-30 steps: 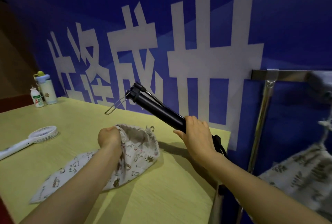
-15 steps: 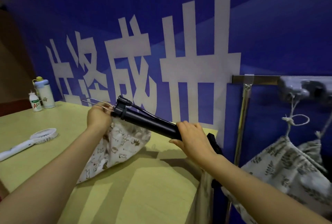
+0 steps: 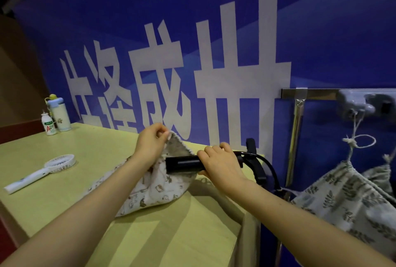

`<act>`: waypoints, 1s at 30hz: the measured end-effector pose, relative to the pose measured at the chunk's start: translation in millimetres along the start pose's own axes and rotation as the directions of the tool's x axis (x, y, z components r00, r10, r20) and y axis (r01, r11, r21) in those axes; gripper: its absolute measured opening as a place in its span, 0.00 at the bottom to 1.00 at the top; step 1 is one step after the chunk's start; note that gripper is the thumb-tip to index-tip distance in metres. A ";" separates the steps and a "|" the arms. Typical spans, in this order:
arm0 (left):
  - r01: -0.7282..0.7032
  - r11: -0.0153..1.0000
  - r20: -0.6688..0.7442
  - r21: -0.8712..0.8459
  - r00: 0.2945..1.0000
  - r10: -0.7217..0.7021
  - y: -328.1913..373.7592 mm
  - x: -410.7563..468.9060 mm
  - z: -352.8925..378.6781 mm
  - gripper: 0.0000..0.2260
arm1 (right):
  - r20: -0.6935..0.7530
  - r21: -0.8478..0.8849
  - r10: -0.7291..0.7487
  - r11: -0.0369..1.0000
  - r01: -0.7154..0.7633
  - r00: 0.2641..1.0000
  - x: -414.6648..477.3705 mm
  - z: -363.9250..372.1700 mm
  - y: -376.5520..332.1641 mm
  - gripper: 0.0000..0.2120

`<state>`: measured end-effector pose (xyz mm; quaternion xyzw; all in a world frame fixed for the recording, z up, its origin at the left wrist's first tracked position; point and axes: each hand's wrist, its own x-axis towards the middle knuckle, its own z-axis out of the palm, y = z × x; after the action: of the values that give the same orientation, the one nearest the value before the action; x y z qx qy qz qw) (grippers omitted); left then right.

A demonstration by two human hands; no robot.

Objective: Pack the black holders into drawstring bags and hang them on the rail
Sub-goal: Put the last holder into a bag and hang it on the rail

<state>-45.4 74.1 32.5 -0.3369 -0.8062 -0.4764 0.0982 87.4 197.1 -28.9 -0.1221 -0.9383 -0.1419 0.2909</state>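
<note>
A cream drawstring bag with small animal prints lies on the yellow-green table. My left hand pinches the bag's upper rim and lifts its mouth open. A black tubular holder lies level with its front end inside the bag's mouth. My right hand grips its barrel near the rear, where a black strap and handle stick out. Right of the table a metal rail carries a hanging leaf-print bag on a knotted cord.
A white hand-held fan lies on the table's left side. A small white bottle and a pale flask stand at the far left corner. A blue wall with large white characters rises behind. The rail's chrome post stands just past the table's right edge.
The holder has swung down from a raised slant to level and slid into the bag's mouth. My left hand lifted the bag's rim off the table and holds it up.
</note>
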 end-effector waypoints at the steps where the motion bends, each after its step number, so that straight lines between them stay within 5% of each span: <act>1: -0.010 1.000 0.013 -0.026 1.000 0.011 5.8 -2.6 3.6 0.05 | -0.042 -0.030 0.013 0.999 -0.014 0.999 3.5 0.0 -3.5 0.10; 5: -0.034 0.993 0.031 -0.115 0.999 0.038 28.3 -11.5 22.6 0.06 | -0.160 0.006 -0.031 0.999 0.032 0.987 18.7 -2.9 -25.4 0.12; 14: 0.094 0.979 0.056 -0.184 0.995 -0.085 0.0 -24.4 35.2 0.08 | 0.149 0.072 -0.081 0.995 0.071 0.986 8.5 17.9 -63.9 0.04; 22: 0.163 0.957 -0.038 -0.240 0.983 -0.177 -21.6 -16.3 32.7 0.12 | 0.108 0.220 -0.151 0.968 0.124 0.983 13.6 5.5 -75.4 0.05; 25: 0.180 0.950 -0.064 -0.256 0.977 -0.203 -17.5 -12.0 35.2 0.10 | -0.008 0.410 0.167 0.900 -0.149 0.986 13.3 2.7 -46.6 0.10; 28: 0.202 0.947 -0.086 -0.251 0.969 -0.230 -10.2 -15.3 41.3 0.08 | 0.375 0.309 0.497 0.729 -0.611 0.783 11.1 4.2 -7.6 0.22; 30: 0.219 0.945 -0.098 -0.243 0.964 -0.249 -7.3 -21.0 47.1 0.08 | 0.660 0.231 0.454 0.635 -0.737 0.599 5.8 6.8 4.7 0.25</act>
<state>-26.5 101.6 -7.5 -0.2167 -0.7719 -0.5954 0.0522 80.7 204.6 -30.0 -0.3979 -0.8812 0.2474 0.0632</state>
